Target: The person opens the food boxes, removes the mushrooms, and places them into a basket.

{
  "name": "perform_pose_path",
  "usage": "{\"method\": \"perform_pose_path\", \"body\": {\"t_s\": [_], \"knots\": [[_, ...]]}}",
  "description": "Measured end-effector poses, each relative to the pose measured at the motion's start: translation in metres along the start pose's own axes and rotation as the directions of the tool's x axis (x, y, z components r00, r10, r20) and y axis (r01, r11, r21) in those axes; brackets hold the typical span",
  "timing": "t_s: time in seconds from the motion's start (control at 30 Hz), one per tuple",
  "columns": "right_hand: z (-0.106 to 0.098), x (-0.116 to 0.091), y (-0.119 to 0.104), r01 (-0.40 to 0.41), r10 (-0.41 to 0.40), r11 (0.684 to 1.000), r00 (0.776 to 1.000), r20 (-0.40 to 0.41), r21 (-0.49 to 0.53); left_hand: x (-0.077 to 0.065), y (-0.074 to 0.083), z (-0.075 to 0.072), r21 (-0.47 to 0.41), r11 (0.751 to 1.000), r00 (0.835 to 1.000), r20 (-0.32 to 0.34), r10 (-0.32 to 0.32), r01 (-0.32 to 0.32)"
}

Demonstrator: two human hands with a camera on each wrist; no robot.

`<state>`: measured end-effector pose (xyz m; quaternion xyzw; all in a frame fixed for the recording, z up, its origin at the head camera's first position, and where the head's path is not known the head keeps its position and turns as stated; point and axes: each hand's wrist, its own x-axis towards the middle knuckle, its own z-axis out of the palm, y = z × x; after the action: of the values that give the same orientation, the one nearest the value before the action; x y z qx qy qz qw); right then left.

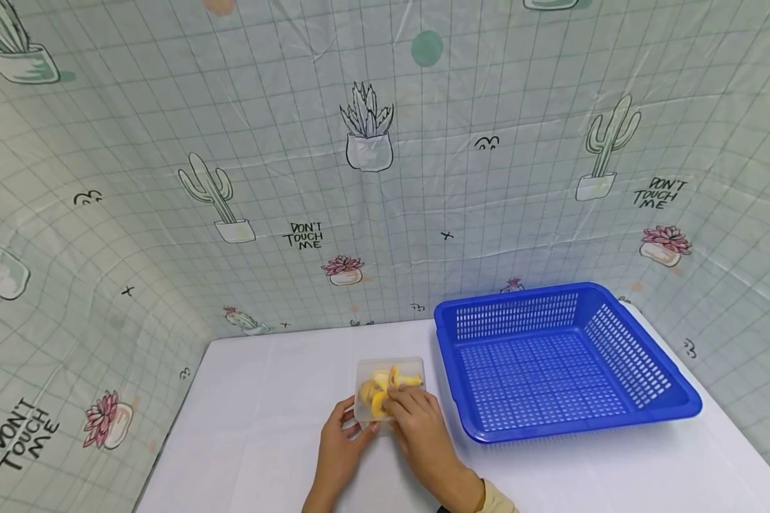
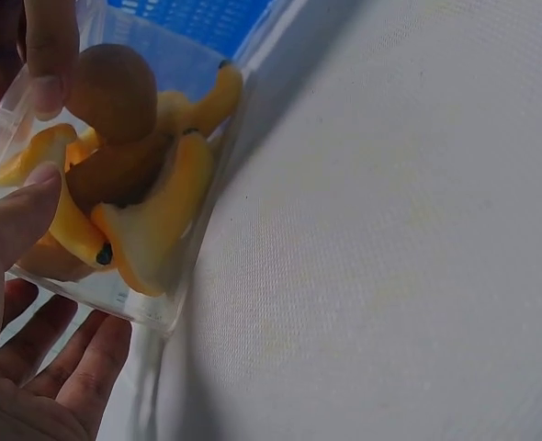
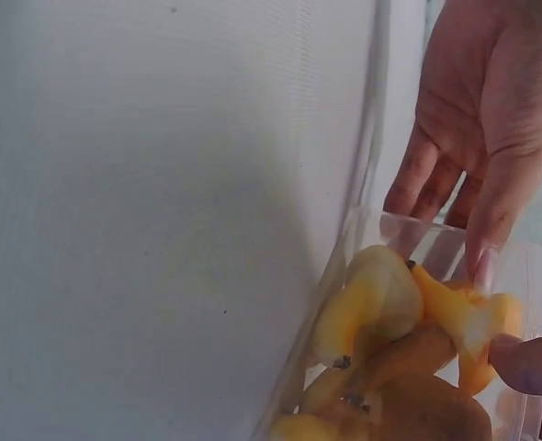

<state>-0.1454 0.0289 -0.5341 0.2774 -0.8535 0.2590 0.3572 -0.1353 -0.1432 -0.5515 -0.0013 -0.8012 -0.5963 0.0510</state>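
Observation:
A clear plastic box [image 1: 363,367] stands on the white table, holding several curved, banana-like yellow-and-white pieces [image 2: 165,216] with dark ends. Among them lie smooth brown rounded pieces [image 2: 115,92]. My left hand [image 1: 345,450] grips the box at its near left side, its thumb over the rim and its other fingers outside. From the right, my right hand [image 1: 423,427] reaches over the rim. One right fingertip [image 3: 528,365] meets a yellow piece [image 3: 473,317] inside; I cannot tell whether the hand pinches that piece or the box wall.
To the right of the box is a large blue plastic basket [image 1: 545,370] with slotted walls; its bottom shows bare. A white cloth covers the table [image 1: 250,427]. Behind and on both sides hangs a sheet [image 1: 398,214] printed with cacti and a grid.

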Motion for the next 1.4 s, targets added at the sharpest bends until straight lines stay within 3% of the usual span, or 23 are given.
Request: {"method": "perform_pose_path", "body": {"t_s": [0.97,1.4], "knots": [[0.0043,-0.0036,-0.0045,0.086,-0.087,0.986,0.996,0.005,-0.145,0.0016,-0.0033,-0.0027,0.014,1.000,1.000,-0.020,0.022,-0.022],[0.0030,-0.0035,0.0014,0.073,-0.075,0.995,0.997,-0.021,-0.071,0.0040,-0.0010,-0.0025,-0.007,1.000,1.000,-0.020,0.012,-0.012]]}}
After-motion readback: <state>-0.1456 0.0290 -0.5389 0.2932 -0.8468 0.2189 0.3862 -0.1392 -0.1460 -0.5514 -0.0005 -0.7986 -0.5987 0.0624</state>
